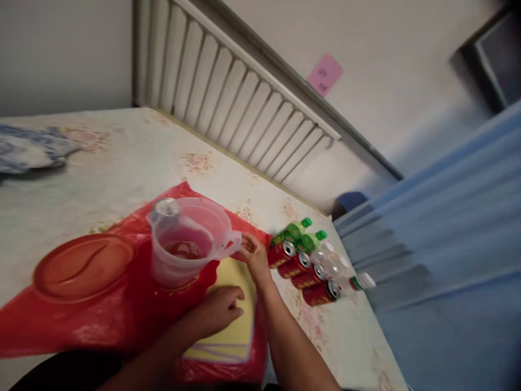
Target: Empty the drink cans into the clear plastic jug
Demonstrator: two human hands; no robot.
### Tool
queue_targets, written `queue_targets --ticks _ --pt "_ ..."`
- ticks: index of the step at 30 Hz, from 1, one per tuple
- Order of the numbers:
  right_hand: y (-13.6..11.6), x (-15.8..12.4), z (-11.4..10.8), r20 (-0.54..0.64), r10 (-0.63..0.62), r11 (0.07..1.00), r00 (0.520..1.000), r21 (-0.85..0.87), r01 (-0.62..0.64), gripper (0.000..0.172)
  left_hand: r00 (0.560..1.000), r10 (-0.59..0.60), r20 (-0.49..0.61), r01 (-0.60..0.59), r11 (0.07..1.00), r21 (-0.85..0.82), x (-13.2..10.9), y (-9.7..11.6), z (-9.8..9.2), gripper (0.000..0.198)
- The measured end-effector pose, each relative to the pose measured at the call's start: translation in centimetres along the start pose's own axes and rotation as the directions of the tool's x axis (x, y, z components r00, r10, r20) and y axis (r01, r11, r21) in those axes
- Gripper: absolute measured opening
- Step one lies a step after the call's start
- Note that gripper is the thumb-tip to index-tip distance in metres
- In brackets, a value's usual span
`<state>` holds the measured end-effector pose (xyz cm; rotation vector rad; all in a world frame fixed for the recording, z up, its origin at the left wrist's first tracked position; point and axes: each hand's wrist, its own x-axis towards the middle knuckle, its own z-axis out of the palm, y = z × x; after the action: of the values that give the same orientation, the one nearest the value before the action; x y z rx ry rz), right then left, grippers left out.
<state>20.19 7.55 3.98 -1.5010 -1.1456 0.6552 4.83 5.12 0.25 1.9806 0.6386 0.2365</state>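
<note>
A translucent plastic pitcher (179, 271) stands on a red plastic sheet (101, 326), with some reddish-brown liquid in its bottom. At its far-left rim shows a silver can top (166, 207); whether that can is inside or behind the pitcher I cannot tell. My right hand (255, 254) is at the pitcher's handle, fingers slightly apart; contact is unclear. Over a yellow pad or paper (234, 326) hovers my left hand (222, 310), loosely curled, thumb and finger apart, holding nothing. Left of the pitcher lies a round orange-red lid or tray (83, 266).
Several red drink cans (307, 274) stand grouped at the right, beside green-capped bottles (303, 233) and clear bottles (331, 263). A blue-and-white cloth (32, 149) lies far left on the floral tablecloth (134, 157). Behind are a radiator (228, 92) and a blue curtain (439, 244).
</note>
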Motion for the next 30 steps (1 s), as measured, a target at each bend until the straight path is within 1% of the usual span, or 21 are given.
queue_targets --ticks 2,4,5,7,8,9,10,11,12,13,14,15,16,17,19,21,23,25,30 --pt "1.2 -4.2 -3.0 -0.087 0.094 0.994 0.992 0.071 -0.087 0.039 1.000 0.015 0.022 -0.014 0.999 -0.039 0.2 -0.2 -0.2 0.033" --pt "2.6 -8.5 -5.8 -0.240 0.126 0.992 0.963 0.057 -0.116 0.034 0.999 0.027 0.024 -0.025 0.997 -0.072 0.2 -0.4 -0.3 0.035" --pt "3.4 -10.5 -7.3 -0.304 0.141 0.990 0.942 0.038 -0.136 0.032 0.999 0.038 0.023 -0.036 0.995 -0.090 0.3 -0.6 -0.4 0.036" --pt "4.9 -13.8 -10.4 -0.462 0.152 0.983 0.874 -0.019 -0.181 0.032 0.998 0.051 0.042 -0.045 0.991 -0.128 0.3 -0.9 -0.4 0.038" --pt "5.7 -15.0 -12.0 -0.549 0.138 0.977 0.824 -0.061 -0.204 0.033 0.998 0.047 0.048 -0.040 0.988 -0.148 0.4 -1.0 -0.4 0.040" --pt "6.4 -16.0 -13.6 -0.652 0.106 0.967 0.751 -0.108 -0.230 0.033 0.997 0.046 0.063 -0.035 0.985 -0.168 0.4 -1.1 -0.4 0.041" --pt "7.0 -16.8 -15.1 -0.750 0.064 0.953 0.658 -0.150 -0.263 0.032 0.997 0.042 0.070 -0.028 0.983 -0.183 0.5 -1.2 -0.4 0.042" --pt "7.5 -17.3 -16.6 -0.834 0.026 0.938 0.552 -0.170 -0.302 0.032 0.996 0.038 0.075 -0.022 0.981 -0.195 0.5 -1.2 -0.4 0.044" --pt "7.9 -17.6 -17.9 -0.872 0.011 0.932 0.489 -0.168 -0.321 0.033 0.996 0.037 0.077 -0.021 0.979 -0.203 0.5 -1.2 -0.4 0.045" --pt "8.2 -17.8 -19.1 -0.896 -0.002 0.929 0.443 -0.166 -0.331 0.035 0.996 0.036 0.077 -0.020 0.978 -0.207 0.6 -1.2 -0.4 0.046" --pt "8.3 -17.8 -20.1 -0.909 -0.007 0.929 0.417 -0.160 -0.334 0.038 0.996 0.036 0.075 -0.020 0.978 -0.209 0.6 -1.2 -0.5 0.046" --pt "8.5 -17.7 -20.9 -0.910 -0.006 0.932 0.413 -0.154 -0.328 0.042 0.997 0.036 0.073 -0.020 0.977 -0.211 0.6 -1.1 -0.5 0.046" --pt "8.5 -17.4 -21.6 -0.907 -0.003 0.936 0.421 -0.150 -0.317 0.047 0.997 0.035 0.070 -0.019 0.977 -0.214 0.6 -1.1 -0.6 0.046" --pt "8.5 -17.1 -22.0 -0.899 0.003 0.942 0.439 -0.146 -0.303 0.052 0.997 0.032 0.068 -0.016 0.975 -0.220 0.6 -1.1 -0.6 0.045" --pt "8.6 -16.3 -22.6 -0.870 0.017 0.954 0.493 -0.134 -0.269 0.059 0.998 0.022 0.064 -0.007 0.971 -0.237 0.6 -1.0 -0.7 0.044" --pt "8.8 -15.5 -22.7 -0.837 0.032 0.964 0.547 -0.118 -0.237 0.063 0.997 0.017 0.073 0.002 0.968 -0.252 0.7 -1.0 -0.7 0.044" --pt "9.1 -14.9 -22.8 -0.814 0.046 0.970 0.579 -0.103 -0.222 0.062 0.996 0.012 0.089 0.010 0.968 -0.250 0.7 -1.1 -0.7 0.045" --pt "9.4 -14.6 -22.8 -0.808 0.057 0.970 0.587 -0.093 -0.223 0.062 0.995 0.014 0.098 0.010 0.972 -0.236 0.8 -1.2 -0.6 0.046" --pt "9.7 -14.5 -22.6 -0.811 0.092 0.964 0.578 -0.074 -0.257 0.066 0.996 0.010 0.092 0.011 0.974 -0.227 0.8 -1.1 -0.6 0.047"
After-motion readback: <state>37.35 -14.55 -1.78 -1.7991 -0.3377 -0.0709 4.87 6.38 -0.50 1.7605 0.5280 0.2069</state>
